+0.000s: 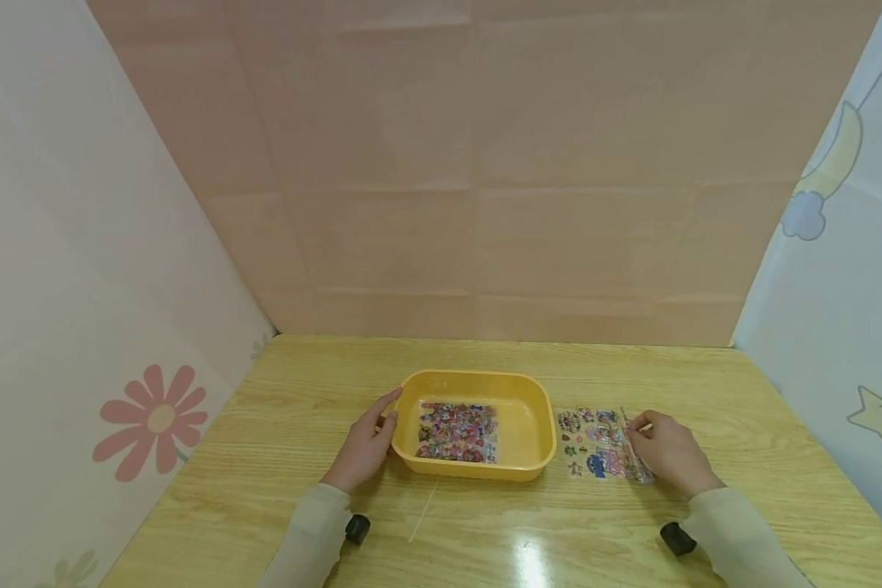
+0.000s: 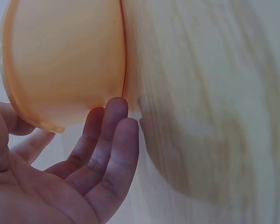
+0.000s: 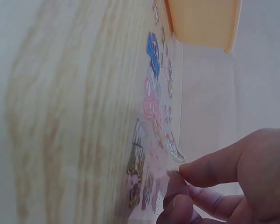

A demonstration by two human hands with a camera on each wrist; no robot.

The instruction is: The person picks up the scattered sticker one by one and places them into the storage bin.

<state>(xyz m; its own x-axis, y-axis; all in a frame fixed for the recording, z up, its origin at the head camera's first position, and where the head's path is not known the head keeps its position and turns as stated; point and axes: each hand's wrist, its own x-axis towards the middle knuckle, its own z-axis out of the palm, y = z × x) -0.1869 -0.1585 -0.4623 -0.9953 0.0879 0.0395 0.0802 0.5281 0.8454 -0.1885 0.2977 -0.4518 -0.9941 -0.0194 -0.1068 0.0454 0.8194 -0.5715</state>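
A yellow plastic tub (image 1: 523,425) stands on the table, with printed clear sticker sheets (image 1: 457,433) lying inside toward its left. At the tub's left end, my left hand (image 1: 367,445) holds the rim, its thumb and fingers bent about the corner. The left wrist view shows the fingers (image 2: 115,154) against the tub's outer wall (image 2: 70,56). Just right of the tub, a transparent sheet of cartoon stickers (image 1: 588,441) lies on the wood. My right hand (image 1: 669,453) pinches its right edge between thumb and fingers, and that edge is raised in the right wrist view.
The wooden table (image 1: 265,474) runs back to a tan paper-covered wall (image 1: 470,204). Printed side walls stand left (image 1: 81,286) and right (image 1: 845,294). A thin pale strip (image 1: 424,510) lies in front of the tub. Both wrists carry black devices (image 1: 357,528).
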